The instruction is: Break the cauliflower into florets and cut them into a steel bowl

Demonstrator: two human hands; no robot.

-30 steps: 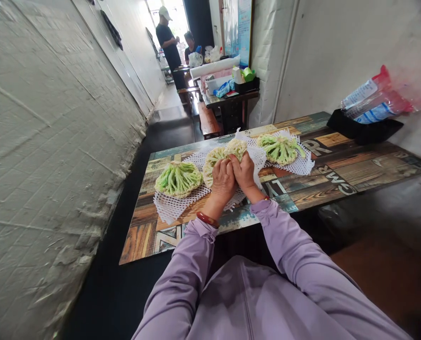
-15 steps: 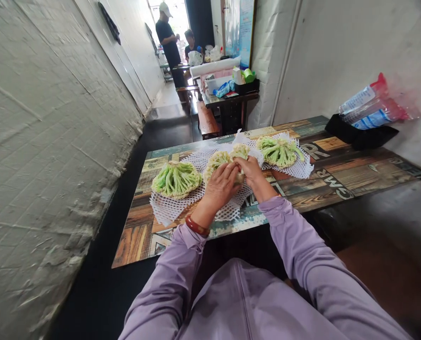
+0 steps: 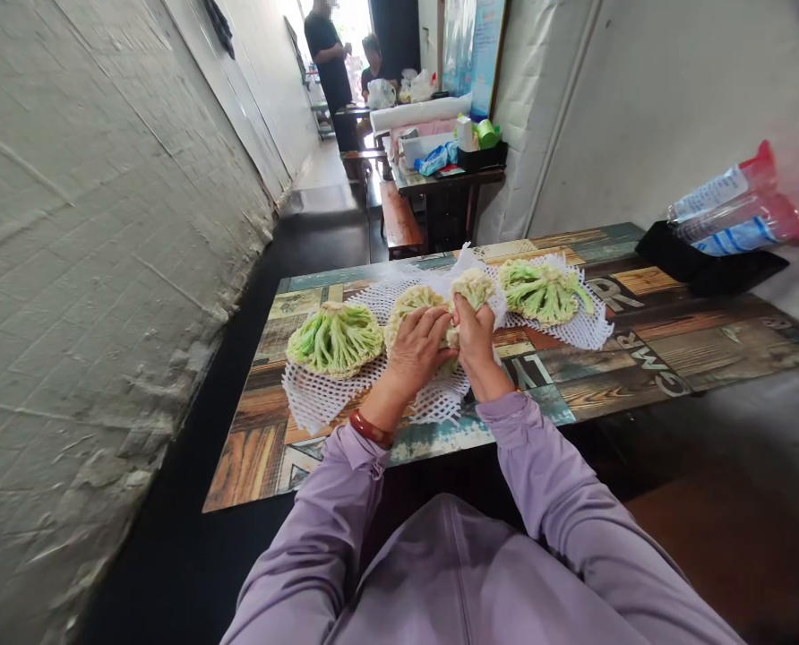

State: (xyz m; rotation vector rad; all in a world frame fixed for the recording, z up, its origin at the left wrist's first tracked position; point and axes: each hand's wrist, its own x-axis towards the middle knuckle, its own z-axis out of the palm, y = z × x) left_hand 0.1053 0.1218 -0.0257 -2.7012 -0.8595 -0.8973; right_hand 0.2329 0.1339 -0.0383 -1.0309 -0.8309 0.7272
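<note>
Letters printed on the wood-patterned desk can be partly read: "LY" just right of the hands, "GMR" farther right, and a large "R" beyond it; a cut-off letter near the left end is unclear. Two clear plastic packs with red ends and blue-and-white labels lean in one black tray, their print too small to read. The blue poster on the wall bears writing, also illegible.

Three cauliflower heads stand in a row: the left cauliflower and the right cauliflower, stalks showing, and the middle cauliflower between them, partly covered by the hands. White foam netting lies under them; overlaps make its pieces hard to count.

The left hand is clamped on the middle cauliflower, fingers together across it. The right hand is closed around a floret cluster; whether this joins the middle cauliflower is hidden. One reddish-brown bangle circles the left wrist.

Two people are in the background, the standing person cut off at the top.
</note>
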